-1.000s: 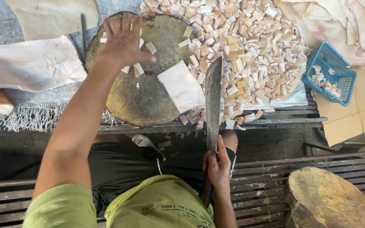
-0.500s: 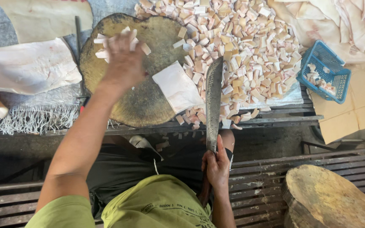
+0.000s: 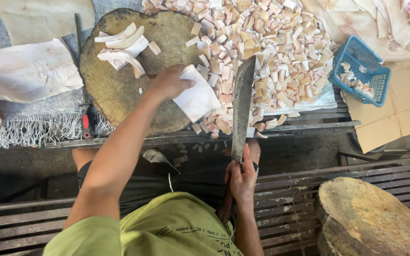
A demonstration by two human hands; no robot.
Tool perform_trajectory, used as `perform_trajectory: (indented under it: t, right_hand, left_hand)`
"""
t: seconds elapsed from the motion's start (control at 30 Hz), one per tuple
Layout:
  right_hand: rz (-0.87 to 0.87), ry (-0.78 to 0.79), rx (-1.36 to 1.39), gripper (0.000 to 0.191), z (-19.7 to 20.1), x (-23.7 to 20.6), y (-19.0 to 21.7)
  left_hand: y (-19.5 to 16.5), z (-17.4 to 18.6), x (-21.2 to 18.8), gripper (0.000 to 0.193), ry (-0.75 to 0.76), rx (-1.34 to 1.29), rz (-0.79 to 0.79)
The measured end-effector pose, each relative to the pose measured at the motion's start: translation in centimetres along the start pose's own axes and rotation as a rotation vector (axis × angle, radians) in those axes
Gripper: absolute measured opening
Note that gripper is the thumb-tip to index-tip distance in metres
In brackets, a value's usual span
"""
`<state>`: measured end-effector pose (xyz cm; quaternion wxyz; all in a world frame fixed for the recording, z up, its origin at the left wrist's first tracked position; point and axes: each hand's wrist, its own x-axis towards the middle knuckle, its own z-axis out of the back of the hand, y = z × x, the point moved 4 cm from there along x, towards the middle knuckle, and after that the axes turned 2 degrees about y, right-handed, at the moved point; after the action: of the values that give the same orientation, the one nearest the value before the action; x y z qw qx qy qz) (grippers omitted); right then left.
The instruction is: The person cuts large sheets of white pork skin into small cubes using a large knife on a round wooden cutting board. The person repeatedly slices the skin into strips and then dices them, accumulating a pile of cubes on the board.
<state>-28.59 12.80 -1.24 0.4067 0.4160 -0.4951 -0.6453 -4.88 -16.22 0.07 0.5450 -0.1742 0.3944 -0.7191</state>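
Observation:
My left hand (image 3: 169, 83) reaches over the round wooden chopping block (image 3: 129, 85) and grips the edge of a flat white slab of fat (image 3: 196, 99) at the block's right side. A few long cut strips (image 3: 122, 47) lie on the far part of the block. My right hand (image 3: 242, 176) is shut on the handle of a long cleaver (image 3: 242, 106); its blade points away from me, held above the bench edge just right of the slab. A big heap of small cut cubes (image 3: 266, 52) spreads to the right of the block.
A blue plastic basket (image 3: 361, 71) with a few pieces sits at the right. Large pale skin sheets (image 3: 24, 71) lie at the left on grey cloth. A red-and-black tool (image 3: 87, 124) rests beside the block. A second wooden block (image 3: 371, 218) stands on the slatted bench at lower right.
My left hand has come back from the far left of the block, leaving the strips there, and now takes hold of the white slab. The cleaver has barely moved.

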Motion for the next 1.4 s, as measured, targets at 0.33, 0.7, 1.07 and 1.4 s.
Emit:
perform_trajectory:
  t: [0.33,0.7,1.07,1.4]
  right_hand:
    - [0.188,0.213,-0.425,0.061,-3.4,0.0,3.8]
    - [0.577,0.372,-0.877,0.068,-8.0,0.7,4.2]
    - [1.019,0.003,-0.782,0.049,-4.0,-1.6,10.3]
    - [0.567,0.343,-0.803,0.07,-7.4,0.9,1.8]
  left_hand:
    - [5.2,-3.1,-17.8,0.055,-0.531,-0.826,0.173]
    - [5.9,-5.6,-18.4,0.074,-0.673,-1.027,0.127]
    - [5.7,-5.5,-18.6,0.08,-0.698,-1.028,0.141]
    - [5.6,-7.0,-17.7,0.073,-0.719,-1.442,0.009]
